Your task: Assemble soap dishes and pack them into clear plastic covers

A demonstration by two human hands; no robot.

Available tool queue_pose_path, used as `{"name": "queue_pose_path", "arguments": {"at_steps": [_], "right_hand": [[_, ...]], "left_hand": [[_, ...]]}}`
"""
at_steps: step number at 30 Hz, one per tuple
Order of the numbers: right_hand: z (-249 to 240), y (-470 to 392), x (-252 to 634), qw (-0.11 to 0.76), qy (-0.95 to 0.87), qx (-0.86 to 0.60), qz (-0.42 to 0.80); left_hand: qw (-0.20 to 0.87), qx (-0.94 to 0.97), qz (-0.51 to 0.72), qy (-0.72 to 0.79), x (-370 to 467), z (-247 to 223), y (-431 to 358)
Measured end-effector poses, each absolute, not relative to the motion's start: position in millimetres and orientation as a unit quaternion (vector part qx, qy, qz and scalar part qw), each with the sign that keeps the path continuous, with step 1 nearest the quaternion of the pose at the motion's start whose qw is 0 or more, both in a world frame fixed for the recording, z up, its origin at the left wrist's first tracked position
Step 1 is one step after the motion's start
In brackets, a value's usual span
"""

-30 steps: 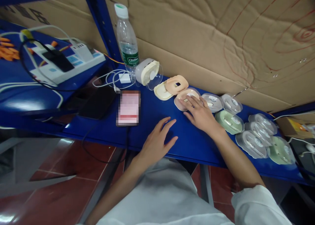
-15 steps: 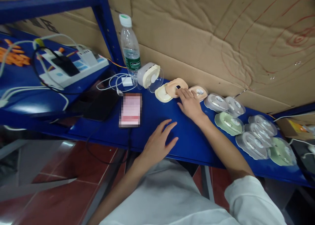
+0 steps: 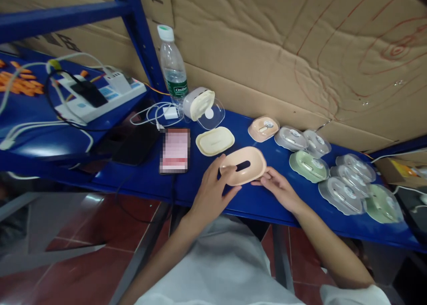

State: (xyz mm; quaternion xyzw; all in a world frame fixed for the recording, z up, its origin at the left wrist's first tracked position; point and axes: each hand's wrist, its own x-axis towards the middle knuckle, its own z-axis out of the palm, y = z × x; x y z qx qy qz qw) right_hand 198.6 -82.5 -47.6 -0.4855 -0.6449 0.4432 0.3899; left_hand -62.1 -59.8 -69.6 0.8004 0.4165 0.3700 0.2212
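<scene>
Peach dish: an oval shell with a dark slot sat just below the middle of the frame, in front of the wearer's body; whether its underside touched the table could not be told.
Left hand: grasping the dish's left end, a finger over the rim and the thumb low by the near edge.
Right hand: grasping the opposite end, fingertips tucked at its lower rim. Holding both ends probably kept the dish steady, its hollow side turned up to view.
Cream tray: flat on the blue table, left of centre, just beyond the left hand, likely set there for easy reach.
Peach box: near the back edge, right of centre.
Other boxes: clear-covered, grey and green, bunched towards the right, presumably so the near edge stayed free for the arms.
Open box: left of centre at the back, tipped beside its clear lid.
Bottle: upright behind it, against the cardboard, perhaps to stay out of the way.
Phone: flat, left of the hands (its screen was blurred out).
Power strip: upper left, with cables.
</scene>
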Motion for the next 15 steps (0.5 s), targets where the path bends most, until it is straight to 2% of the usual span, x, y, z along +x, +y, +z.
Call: {"name": "queue_pose_path", "arguments": {"at_steps": [4, 6, 9, 11, 13, 15], "right_hand": [[-53.4, -96.8, 211.8, 0.411, -0.665, -0.599, 0.172], [-50.2, -100.9, 211.1, 0.354, -0.719, -0.593, 0.072], [-48.9, -105.6, 205.1, 0.229, -0.825, -0.516, 0.023], [-54.0, -108.4, 203.9, 0.197, -0.842, -0.501, 0.005], [-61.8, -111.6, 207.1, 0.226, -0.817, -0.530, -0.012], [-68.6, -115.7, 212.8, 0.290, -0.769, -0.570, -0.022]], "left_hand": [[0.191, 0.847, 0.304, 0.393, -59.8, -68.4, -60.6], [0.182, 0.865, 0.277, 0.377, -59.3, -65.6, -59.7], [0.157, 0.864, 0.275, 0.392, -59.7, -61.0, -51.5], [0.121, 0.837, 0.287, 0.450, -60.4, -59.3, -40.8], [0.091, 0.811, 0.285, 0.503, -61.0, -58.9, -29.1], [0.082, 0.802, 0.271, 0.526, -60.6, -58.5, -20.9]]}}
